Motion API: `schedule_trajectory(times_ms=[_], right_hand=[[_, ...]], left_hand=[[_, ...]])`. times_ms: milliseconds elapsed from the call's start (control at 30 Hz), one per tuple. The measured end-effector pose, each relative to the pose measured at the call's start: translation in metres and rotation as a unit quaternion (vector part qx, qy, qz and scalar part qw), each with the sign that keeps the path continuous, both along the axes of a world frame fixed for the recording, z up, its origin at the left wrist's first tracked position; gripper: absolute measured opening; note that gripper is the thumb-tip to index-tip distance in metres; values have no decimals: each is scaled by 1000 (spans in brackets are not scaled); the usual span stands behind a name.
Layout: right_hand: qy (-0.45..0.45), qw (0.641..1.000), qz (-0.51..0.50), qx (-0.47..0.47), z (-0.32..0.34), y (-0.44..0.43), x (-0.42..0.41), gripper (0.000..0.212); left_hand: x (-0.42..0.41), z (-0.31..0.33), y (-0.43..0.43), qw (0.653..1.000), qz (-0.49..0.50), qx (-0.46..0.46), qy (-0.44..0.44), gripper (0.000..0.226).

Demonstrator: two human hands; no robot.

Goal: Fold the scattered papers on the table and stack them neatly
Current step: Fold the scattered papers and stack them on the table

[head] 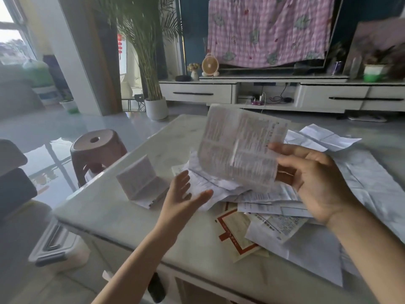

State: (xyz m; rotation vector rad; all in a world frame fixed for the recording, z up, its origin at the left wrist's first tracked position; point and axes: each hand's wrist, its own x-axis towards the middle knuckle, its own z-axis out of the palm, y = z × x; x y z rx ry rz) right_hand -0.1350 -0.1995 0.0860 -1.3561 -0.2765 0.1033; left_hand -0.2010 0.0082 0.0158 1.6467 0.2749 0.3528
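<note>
Far left of the heap of papers, off the table altogether, a brown stool is seen on the floor. Just left of the heap, one folded paper is stood tent-like on the tabletop. It is judged to be the first finished piece, set apart so a stack can be started there.

At the heap's left edge the left hand is held open, fingers straight, nothing gripped. It is probably readied to catch the free side of the sheet for a fold.

Above the heap's middle a printed sheet is lifted clear and upright, blurred. It is pinched at its lower right edge by the right hand, thumb in front and fingers curled behind, so that it can be swung towards the waiting palm.

Under the heap's near side a red-bordered sheet is half buried. Right of the heap a large creased sheet is spread flat, unfolded, and most of the work is judged undone
</note>
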Motion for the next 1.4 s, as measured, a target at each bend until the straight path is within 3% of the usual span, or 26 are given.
schedule_trajectory(times_ms=[100, 200, 333, 467, 533, 633, 700, 800, 867, 933, 1000, 1100, 1233, 1400], right_hand=[[36, 998, 12, 57, 3, -8, 4, 24], [74, 993, 33, 89, -1, -8, 8, 22], [108, 990, -21, 87, -14, -9, 19, 24], [47, 989, -62, -124, -36, -11, 26, 34], [26, 972, -59, -225, -46, -17, 31, 36], [3, 932, -149, -331, -47, -33, 34, 21], [68, 940, -117, -312, -44, -39, 30, 12], [205, 936, 29, -285, -34, -35, 12, 45], [250, 933, 91, -242, -32, -30, 5, 55], [232, 944, 85, -218, -36, -28, 4, 41], [182, 964, 49, -187, -44, -26, 8, 24], [150, 981, 58, -112, -50, -27, 9, 24], [95, 987, 107, -77, -46, -34, 8, 24], [93, 988, 114, -47, -42, -36, 4, 20]], left_hand=[[2, 4, -4, 996, -94, -14, 5, 79], [4, 2, -6, 975, -171, -143, -1, 80], [11, 0, -8, 979, -139, -142, 36, 96], [12, 0, -14, 988, -97, -101, 67, 47], [13, -3, -17, 988, -73, -108, 84, 37], [16, -6, -18, 989, -23, -107, 96, 28], [16, -4, -20, 985, -5, -138, 102, 25], [14, 2, -23, 967, -44, -213, 130, 10], [8, 6, -26, 957, -87, -227, 158, 18], [-1, 7, -30, 960, -147, -166, 172, 5], [-8, 7, -30, 952, -219, -84, 195, 25], [-8, 9, -31, 931, -292, -38, 215, 38], [4, 24, -38, 946, -236, -152, 162, 29], [15, 32, -50, 973, -157, -147, 80, 27]])
